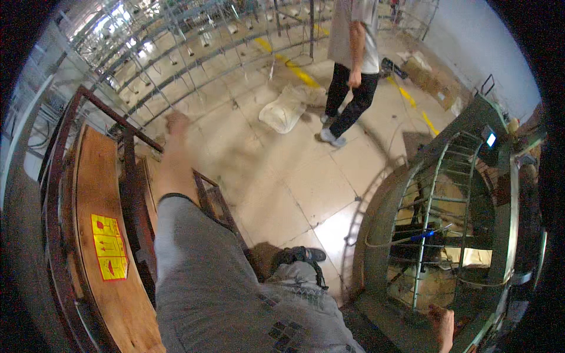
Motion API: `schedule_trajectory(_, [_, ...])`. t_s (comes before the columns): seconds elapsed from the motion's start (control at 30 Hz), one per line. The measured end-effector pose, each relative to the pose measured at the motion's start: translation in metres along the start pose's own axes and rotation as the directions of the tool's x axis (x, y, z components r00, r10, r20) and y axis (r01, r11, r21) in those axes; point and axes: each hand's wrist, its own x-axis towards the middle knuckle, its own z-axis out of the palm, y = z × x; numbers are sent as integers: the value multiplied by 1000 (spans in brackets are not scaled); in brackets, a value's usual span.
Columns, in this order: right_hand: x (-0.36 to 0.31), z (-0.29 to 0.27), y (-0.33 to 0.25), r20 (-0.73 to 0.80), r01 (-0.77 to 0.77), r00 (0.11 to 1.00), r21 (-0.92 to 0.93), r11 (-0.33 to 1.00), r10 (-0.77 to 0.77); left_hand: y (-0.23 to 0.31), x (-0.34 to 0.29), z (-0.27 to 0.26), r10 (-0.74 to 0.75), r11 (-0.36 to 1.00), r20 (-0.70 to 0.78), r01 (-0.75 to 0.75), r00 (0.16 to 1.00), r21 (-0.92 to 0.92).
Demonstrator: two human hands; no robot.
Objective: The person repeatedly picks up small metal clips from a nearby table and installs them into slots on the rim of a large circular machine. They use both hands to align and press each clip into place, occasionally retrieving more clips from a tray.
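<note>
My left arm, in a grey sleeve, reaches forward and to the left. My left hand [177,123] is smeared by motion, beyond the end of a dark metal-framed wooden stand [94,176]; whether it touches anything cannot be made out. A yellow label with red print [109,247] is stuck on the stand's wooden panel. At the lower right, my right hand [441,326] is beside a large round green machine frame [371,259]. Its fingers look bunched but are dim, and nothing held shows. A curved wire guard [432,200] spans the frame's opening, with a blue-handled piece [422,235] on it.
A person [353,70] in dark trousers walks on the tiled floor [265,194] ahead. A whitish plastic sheet or bag [283,112] lies left of their feet. Metal racks [194,65] fill the far left. Cardboard [432,82] lies by the right wall. Yellow lines [294,70] mark the floor.
</note>
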Motion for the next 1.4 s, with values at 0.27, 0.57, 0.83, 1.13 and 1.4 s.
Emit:
schedule_trajectory(0.27, [41,-38,-50,-61,-167,986,-342,925,156,-173,159,10,-64,893,12,52,998,448])
schedule_trajectory(0.57, [9,-13,-53,-69,-298,954,-104,949,292,259,-276,392,231,906,973,367,-15,-210])
schedule_trajectory(0.83, [-84,-13,-73,-389,-410,815,136,902,429,561,-634,128,670,96,139,-101,-729,-990])
schedule_trajectory(1.13, [-301,-26,0,-692,-814,-78,460,355,718,704,-649,22,763,-51,34,-112,-646,-992])
schedule_trajectory(1.4, [-435,-5,94,-613,-838,-311,538,94,726,757,-748,-52,702,-81,4,-86,-712,-993])
